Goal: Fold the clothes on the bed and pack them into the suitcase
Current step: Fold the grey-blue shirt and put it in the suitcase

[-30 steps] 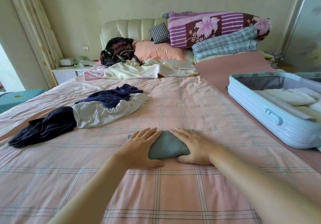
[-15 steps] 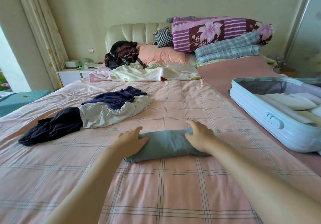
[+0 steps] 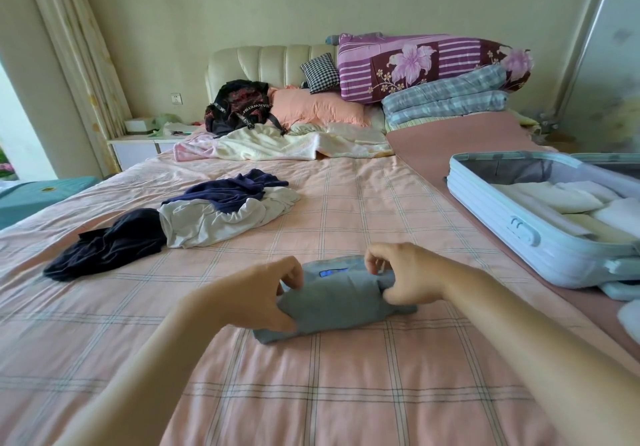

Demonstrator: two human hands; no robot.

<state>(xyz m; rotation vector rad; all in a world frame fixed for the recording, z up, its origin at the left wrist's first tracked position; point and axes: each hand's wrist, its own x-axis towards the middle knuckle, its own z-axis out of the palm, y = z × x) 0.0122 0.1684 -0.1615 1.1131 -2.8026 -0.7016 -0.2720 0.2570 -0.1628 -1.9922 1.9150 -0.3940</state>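
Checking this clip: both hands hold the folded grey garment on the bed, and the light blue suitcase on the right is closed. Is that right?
Not quite. The head view shows the light blue suitcase lying open, with pale folded clothes inside. The rest stands: the left hand and right hand both hold the folded grey garment on the bed.

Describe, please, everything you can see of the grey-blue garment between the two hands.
The grey-blue garment is soft, matte fabric folded into a compact, thick bundle. It lies crosswise on the pink checked bedsheet, near the person. A small blue label shows on its far upper layer. The left hand grips its left end and the right hand pinches its right end, while its lower edge rests on the sheet. Nothing else touches it.
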